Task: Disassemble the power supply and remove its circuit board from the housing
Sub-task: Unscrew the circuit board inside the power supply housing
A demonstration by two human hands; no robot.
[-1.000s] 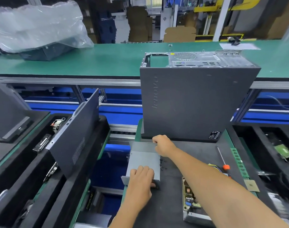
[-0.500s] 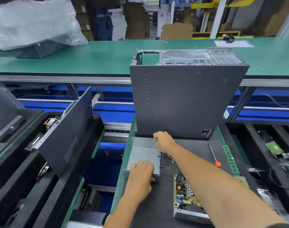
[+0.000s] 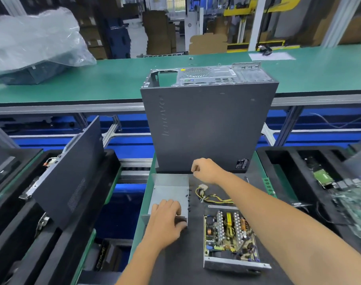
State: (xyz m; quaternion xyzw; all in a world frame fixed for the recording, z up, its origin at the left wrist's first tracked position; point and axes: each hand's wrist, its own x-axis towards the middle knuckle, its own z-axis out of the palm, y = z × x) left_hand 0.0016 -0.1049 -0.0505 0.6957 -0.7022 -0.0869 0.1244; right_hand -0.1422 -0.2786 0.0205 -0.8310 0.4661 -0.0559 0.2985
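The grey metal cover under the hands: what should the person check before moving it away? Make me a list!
1. Left hand grips the grey sheet-metal cover at its near edge: ok.
2. Right hand has a firm hold on the far corner: cannot tell, its fingers are curled there.
3. Green circuit board lies apart from the cover, in its metal tray: ok.
4. Yellow and black wire bundle is clear of the cover: ok.
5. Small black screws beside the cover may scatter: not ok.

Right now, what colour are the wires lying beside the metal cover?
Yellow and black wires, ending in a white connector; head view.
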